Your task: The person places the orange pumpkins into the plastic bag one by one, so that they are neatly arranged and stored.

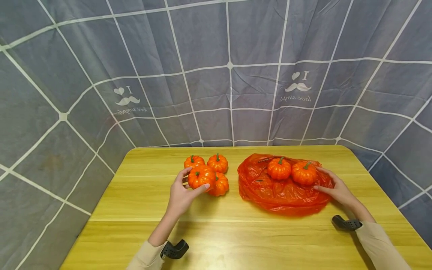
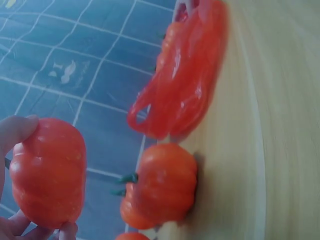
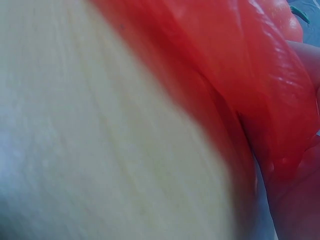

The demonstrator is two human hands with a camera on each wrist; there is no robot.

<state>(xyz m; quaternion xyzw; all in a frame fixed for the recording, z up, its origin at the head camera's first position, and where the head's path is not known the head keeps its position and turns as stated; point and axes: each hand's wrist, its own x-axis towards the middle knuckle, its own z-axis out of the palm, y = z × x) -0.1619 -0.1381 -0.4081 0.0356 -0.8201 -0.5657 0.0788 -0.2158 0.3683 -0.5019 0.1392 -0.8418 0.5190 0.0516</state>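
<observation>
My left hand (image 1: 182,193) grips a small glossy orange pumpkin (image 1: 201,178), thumb in front and fingers behind. That held pumpkin (image 2: 47,172) appears apart from the others in the left wrist view. Behind it are a back-left pumpkin (image 1: 194,161), a back-right pumpkin (image 1: 217,163) and a partly hidden pumpkin (image 1: 221,184). Two more pumpkins, a left one (image 1: 279,168) and a right one (image 1: 304,173), lie on a crumpled red plastic bag (image 1: 280,202). My right hand (image 1: 339,191) is at the bag's right edge beside the right pumpkin; its grip is unclear.
The wooden table (image 1: 135,225) carries everything, its rounded back corners meeting a grey cloth (image 1: 202,90) with white grid lines. Black wrist mounts, a left one (image 1: 175,249) and a right one (image 1: 345,223), stick out from the sleeves.
</observation>
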